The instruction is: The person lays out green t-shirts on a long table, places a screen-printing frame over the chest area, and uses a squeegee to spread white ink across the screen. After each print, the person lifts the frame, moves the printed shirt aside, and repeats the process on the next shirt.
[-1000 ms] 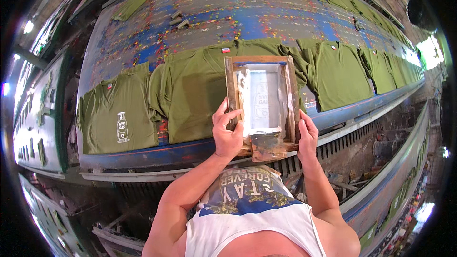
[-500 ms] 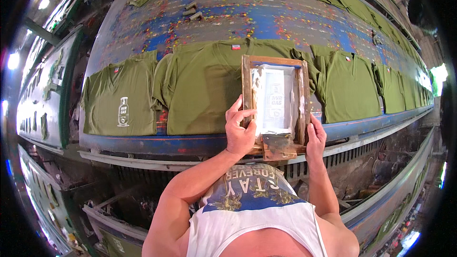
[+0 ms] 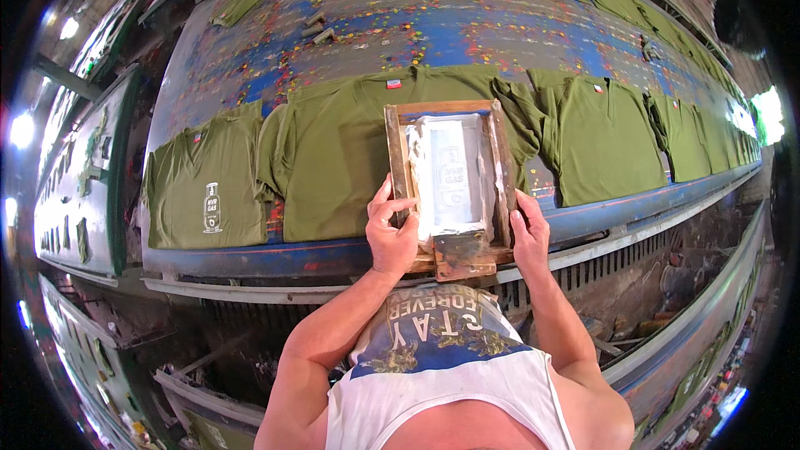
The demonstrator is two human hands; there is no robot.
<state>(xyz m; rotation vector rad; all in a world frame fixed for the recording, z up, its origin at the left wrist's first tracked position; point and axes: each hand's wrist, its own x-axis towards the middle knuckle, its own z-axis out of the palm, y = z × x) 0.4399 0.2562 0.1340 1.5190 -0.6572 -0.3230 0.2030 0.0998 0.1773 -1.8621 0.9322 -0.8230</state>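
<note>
A small wooden screen-printing frame [image 3: 505, 175] is in both hands over the right part of a green T-shirt [image 3: 333, 150] spread on the long table. White ink lines its inner edges, and a bottle-shaped design shows in its pale mesh [image 3: 454, 171]. My left hand [image 3: 392, 229] grips the frame's left side, fingers bent over the rim. On the opposite side, my right hand [image 3: 530, 232] holds the outer edge. A dark, stained squeegee [image 3: 462, 256] rests at the frame's near end. Whether the frame touches the shirt I cannot tell.
To the left lies a green T-shirt [image 3: 171, 192] with a white bottle print. Plain green shirts [image 3: 608, 150] line the table's right side, and more lie along its far edge. Small grey blocks [image 3: 315, 29] sit on the ink-spotted tabletop [image 3: 367, 4]. A metal rail [image 3: 250, 287] runs along the near side.
Both hands have shifted the frame leftward over the middle shirt, and it tilts slightly more. The squeegee has moved along with it. The view has also shifted a little.
</note>
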